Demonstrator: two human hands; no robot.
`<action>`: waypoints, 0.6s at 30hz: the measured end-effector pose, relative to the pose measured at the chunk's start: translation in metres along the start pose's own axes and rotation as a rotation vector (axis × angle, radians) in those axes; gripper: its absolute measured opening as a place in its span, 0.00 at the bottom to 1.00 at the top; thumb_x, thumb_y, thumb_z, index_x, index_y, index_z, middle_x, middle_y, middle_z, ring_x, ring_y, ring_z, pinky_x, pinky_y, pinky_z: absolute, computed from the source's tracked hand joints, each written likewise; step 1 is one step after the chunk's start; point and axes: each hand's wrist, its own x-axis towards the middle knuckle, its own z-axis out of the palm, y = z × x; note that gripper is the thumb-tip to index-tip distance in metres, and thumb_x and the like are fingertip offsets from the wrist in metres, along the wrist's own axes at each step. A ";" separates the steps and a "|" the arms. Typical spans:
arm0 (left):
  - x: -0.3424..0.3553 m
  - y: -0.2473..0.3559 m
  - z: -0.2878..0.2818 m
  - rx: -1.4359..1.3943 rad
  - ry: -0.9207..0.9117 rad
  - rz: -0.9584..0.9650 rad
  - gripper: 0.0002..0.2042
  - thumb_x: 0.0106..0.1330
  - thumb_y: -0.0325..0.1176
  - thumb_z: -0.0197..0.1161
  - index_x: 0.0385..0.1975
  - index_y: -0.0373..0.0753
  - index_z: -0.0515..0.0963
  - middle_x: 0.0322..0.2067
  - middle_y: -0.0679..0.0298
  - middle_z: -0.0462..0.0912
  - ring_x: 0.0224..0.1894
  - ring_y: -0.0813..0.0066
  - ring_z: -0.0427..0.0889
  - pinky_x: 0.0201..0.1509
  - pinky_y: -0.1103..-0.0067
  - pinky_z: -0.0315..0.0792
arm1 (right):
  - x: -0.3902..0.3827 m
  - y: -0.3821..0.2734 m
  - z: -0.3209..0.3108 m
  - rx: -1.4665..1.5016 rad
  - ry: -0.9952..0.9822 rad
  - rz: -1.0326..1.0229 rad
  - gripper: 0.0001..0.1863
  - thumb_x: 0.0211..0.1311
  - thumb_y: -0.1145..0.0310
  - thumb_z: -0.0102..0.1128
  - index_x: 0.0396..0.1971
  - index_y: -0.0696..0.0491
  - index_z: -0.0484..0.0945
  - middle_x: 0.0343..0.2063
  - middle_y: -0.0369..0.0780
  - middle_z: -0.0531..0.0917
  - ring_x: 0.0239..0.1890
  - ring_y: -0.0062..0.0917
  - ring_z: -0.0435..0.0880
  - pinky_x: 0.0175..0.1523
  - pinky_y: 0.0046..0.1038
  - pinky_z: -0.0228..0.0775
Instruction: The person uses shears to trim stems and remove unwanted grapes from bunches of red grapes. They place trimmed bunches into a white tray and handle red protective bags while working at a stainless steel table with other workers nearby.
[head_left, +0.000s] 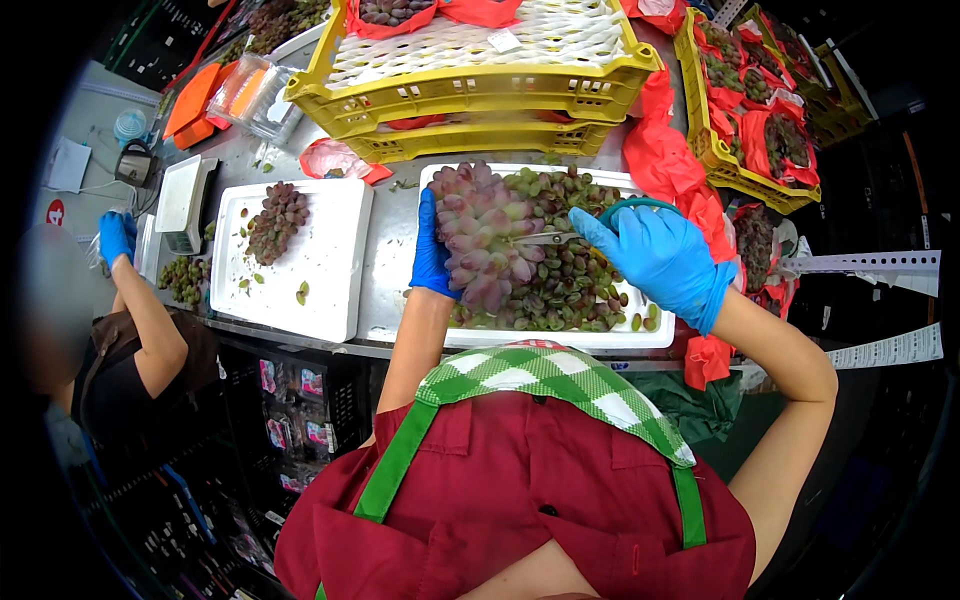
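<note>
Your left hand [430, 255] grasps the grape bunch [485, 235] over the white tray [600, 340] on the metal table [386, 245]; your right hand [660, 258] grips scissors [548, 239], blades at the bunch. Yellow crates [470, 98] stand beyond; a co-worker [160, 340] is leftward.

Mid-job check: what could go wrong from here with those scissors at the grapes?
The scissors in the right hand point at the large bunch, so they might nick grapes. The left hand is partly hidden by that bunch; a fingertip could get cut unseen. Loose grapes near the white tray's edge might roll off.
</note>
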 end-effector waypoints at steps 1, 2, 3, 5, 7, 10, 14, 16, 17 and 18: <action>-0.002 -0.002 0.007 0.272 0.188 0.045 0.31 0.62 0.60 0.33 0.60 0.48 0.53 0.60 0.56 0.54 0.59 0.47 0.58 0.55 0.51 0.58 | 0.001 -0.001 -0.001 -0.011 0.010 -0.005 0.32 0.45 0.76 0.53 0.56 0.46 0.64 0.20 0.31 0.68 0.20 0.19 0.68 0.24 0.21 0.63; -0.002 -0.003 0.010 0.544 0.376 0.092 0.30 0.62 0.59 0.33 0.60 0.48 0.53 0.60 0.56 0.54 0.59 0.48 0.57 0.55 0.51 0.58 | 0.002 -0.001 -0.001 -0.022 0.020 -0.010 0.32 0.45 0.76 0.53 0.56 0.46 0.64 0.20 0.31 0.68 0.20 0.19 0.68 0.24 0.21 0.63; -0.002 -0.003 0.009 0.542 0.371 0.081 0.30 0.62 0.59 0.33 0.60 0.48 0.53 0.60 0.56 0.54 0.60 0.48 0.57 0.55 0.51 0.58 | 0.003 -0.001 -0.002 -0.032 0.031 -0.015 0.32 0.45 0.76 0.53 0.56 0.47 0.64 0.19 0.31 0.68 0.20 0.19 0.68 0.24 0.21 0.62; -0.001 -0.001 0.006 0.537 0.361 0.066 0.30 0.63 0.59 0.32 0.60 0.47 0.53 0.60 0.56 0.53 0.60 0.49 0.56 0.56 0.52 0.58 | 0.005 -0.001 -0.006 -0.050 0.027 -0.041 0.31 0.45 0.76 0.52 0.56 0.48 0.64 0.19 0.32 0.68 0.20 0.19 0.68 0.24 0.21 0.62; 0.001 0.005 -0.022 0.159 0.008 0.040 0.30 0.63 0.59 0.32 0.60 0.48 0.53 0.60 0.56 0.54 0.60 0.50 0.57 0.56 0.52 0.58 | 0.007 -0.002 -0.007 -0.054 0.036 -0.063 0.31 0.46 0.76 0.52 0.56 0.50 0.64 0.20 0.32 0.68 0.20 0.19 0.68 0.24 0.21 0.62; 0.002 0.006 -0.031 -0.035 -0.199 0.009 0.30 0.62 0.60 0.33 0.61 0.48 0.52 0.60 0.56 0.54 0.59 0.50 0.59 0.56 0.53 0.59 | 0.006 -0.002 -0.005 -0.042 0.054 -0.078 0.29 0.46 0.75 0.51 0.55 0.52 0.65 0.21 0.32 0.69 0.21 0.19 0.69 0.26 0.21 0.62; 0.001 0.003 -0.033 -0.001 -0.008 0.112 0.32 0.61 0.61 0.34 0.61 0.49 0.51 0.60 0.56 0.56 0.59 0.50 0.60 0.55 0.54 0.61 | 0.011 -0.001 -0.010 -0.041 0.018 -0.117 0.27 0.47 0.74 0.51 0.53 0.53 0.66 0.23 0.33 0.69 0.24 0.20 0.69 0.30 0.21 0.62; 0.000 0.001 -0.032 -0.067 -0.120 0.056 0.32 0.61 0.62 0.34 0.61 0.49 0.51 0.59 0.56 0.56 0.58 0.51 0.61 0.54 0.54 0.61 | 0.013 -0.001 -0.011 -0.053 0.004 -0.132 0.26 0.48 0.74 0.51 0.53 0.54 0.67 0.23 0.33 0.70 0.25 0.20 0.69 0.31 0.22 0.62; 0.000 0.001 -0.029 -0.097 -0.139 0.037 0.32 0.61 0.62 0.34 0.61 0.49 0.51 0.59 0.56 0.56 0.58 0.52 0.61 0.54 0.54 0.62 | 0.013 -0.002 -0.010 -0.062 0.009 -0.133 0.26 0.48 0.73 0.51 0.52 0.54 0.67 0.24 0.33 0.70 0.25 0.20 0.69 0.31 0.22 0.62; 0.000 0.000 -0.027 -0.127 -0.156 0.017 0.32 0.61 0.62 0.35 0.61 0.49 0.51 0.59 0.56 0.57 0.58 0.53 0.61 0.54 0.55 0.62 | 0.014 -0.002 -0.010 -0.071 0.013 -0.133 0.26 0.48 0.73 0.51 0.52 0.54 0.67 0.24 0.33 0.70 0.26 0.20 0.69 0.31 0.21 0.62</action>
